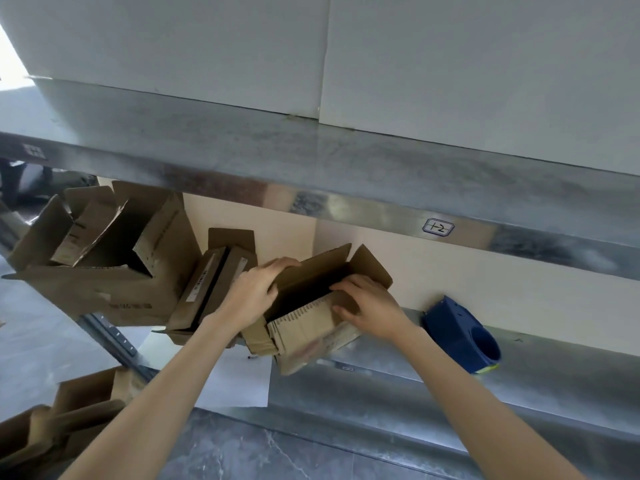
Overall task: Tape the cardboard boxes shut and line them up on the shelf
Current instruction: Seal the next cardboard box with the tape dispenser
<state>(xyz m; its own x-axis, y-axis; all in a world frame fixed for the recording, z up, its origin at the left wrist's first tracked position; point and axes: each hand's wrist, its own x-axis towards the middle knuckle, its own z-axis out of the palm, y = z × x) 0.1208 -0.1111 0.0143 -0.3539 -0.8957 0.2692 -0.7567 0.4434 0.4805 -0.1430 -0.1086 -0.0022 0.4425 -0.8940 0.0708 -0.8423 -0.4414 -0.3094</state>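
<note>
Grips flaps of the open brown cardboard box with left hand and right hand. Holds it at the edge of the grey metal shelf, near a blue plastic tape dispenser.

Both bare forearms are reaching forward, wrists angling inward. The left hand is curling its fingers over one flap of the cardboard box, while the right hand, palm down, is pinching another flap between fingers and thumb.

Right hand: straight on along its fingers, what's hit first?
The right hand already touches the open box; straight on lies its dark opening, then probably the left hand on the opposite flap.
</note>
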